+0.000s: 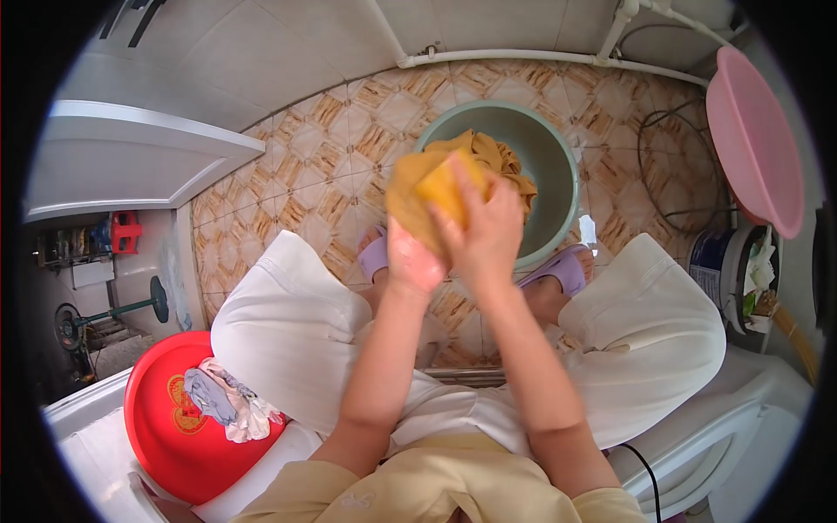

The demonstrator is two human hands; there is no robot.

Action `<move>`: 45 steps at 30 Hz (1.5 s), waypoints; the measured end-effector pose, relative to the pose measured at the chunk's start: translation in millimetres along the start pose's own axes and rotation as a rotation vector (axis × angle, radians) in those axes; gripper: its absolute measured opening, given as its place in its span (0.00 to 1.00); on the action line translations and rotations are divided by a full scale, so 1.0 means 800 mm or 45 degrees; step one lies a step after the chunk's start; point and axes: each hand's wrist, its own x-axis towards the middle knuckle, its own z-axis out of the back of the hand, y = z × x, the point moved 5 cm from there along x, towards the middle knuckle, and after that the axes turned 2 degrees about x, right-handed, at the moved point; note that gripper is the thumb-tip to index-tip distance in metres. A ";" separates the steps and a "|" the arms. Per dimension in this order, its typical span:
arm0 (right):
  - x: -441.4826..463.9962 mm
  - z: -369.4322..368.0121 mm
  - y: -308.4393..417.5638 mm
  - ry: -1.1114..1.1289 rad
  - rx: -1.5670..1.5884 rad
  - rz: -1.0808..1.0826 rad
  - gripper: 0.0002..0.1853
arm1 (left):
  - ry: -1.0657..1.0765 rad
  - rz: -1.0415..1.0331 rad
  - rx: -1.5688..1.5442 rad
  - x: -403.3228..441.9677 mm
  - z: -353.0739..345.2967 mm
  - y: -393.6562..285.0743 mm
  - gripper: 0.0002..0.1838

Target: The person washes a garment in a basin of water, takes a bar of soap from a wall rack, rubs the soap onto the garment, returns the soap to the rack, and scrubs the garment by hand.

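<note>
A mustard-coloured garment is held up above the near left rim of a green basin, and more of its bunched fabric hangs into the basin. My left hand supports the cloth from below, its fingers hidden under the fabric. Against the top of the cloth, my right hand grips a yellow soap bar, fingers bent over it and slightly blurred. Both hands are close together, between my knees.
A red basin with small light garments stands at my left. A pink basin leans on the right wall near a looped hose and a bin. A white door stands at the left.
</note>
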 end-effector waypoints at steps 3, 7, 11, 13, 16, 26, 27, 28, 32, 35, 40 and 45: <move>-0.016 -0.010 0.030 0.125 -0.044 0.128 0.30 | -0.015 -0.015 -0.011 -0.001 0.006 -0.009 0.31; 0.004 -0.016 0.012 0.020 -0.038 0.037 0.31 | -0.182 -0.182 0.118 -0.010 -0.001 -0.018 0.34; 0.020 -0.007 -0.030 0.079 0.185 -0.272 0.29 | -0.048 0.102 -0.091 -0.008 -0.010 -0.001 0.48; 0.019 -0.010 -0.045 0.097 0.727 -0.450 0.29 | 0.169 0.079 -0.169 -0.011 -0.014 0.002 0.42; 0.011 -0.007 -0.052 0.086 1.298 -0.826 0.27 | -0.037 0.008 0.180 0.001 -0.015 -0.001 0.35; 0.018 -0.028 -0.024 0.033 -0.025 -0.034 0.29 | -0.211 0.137 -0.004 -0.003 -0.001 0.010 0.26; 0.032 -0.036 -0.051 0.042 -0.023 -0.040 0.29 | -0.221 0.138 -0.005 -0.006 0.002 0.011 0.26; 0.045 -0.051 -0.100 0.041 0.470 -0.353 0.29 | -0.108 0.142 -0.019 -0.006 0.000 0.009 0.26; 0.043 0.004 -0.072 -0.070 0.392 -0.387 0.28 | -0.002 0.166 -0.020 0.002 -0.007 -0.006 0.29; 0.010 0.005 0.014 0.013 0.049 0.154 0.27 | -0.117 -0.010 0.359 0.001 0.009 0.003 0.29; 0.023 -0.029 -0.017 0.118 -0.009 -0.093 0.28 | -0.160 0.076 0.141 0.000 0.012 0.001 0.28; 0.028 -0.044 -0.125 0.117 0.752 -0.692 0.30 | -0.054 0.107 0.041 0.003 0.000 -0.015 0.28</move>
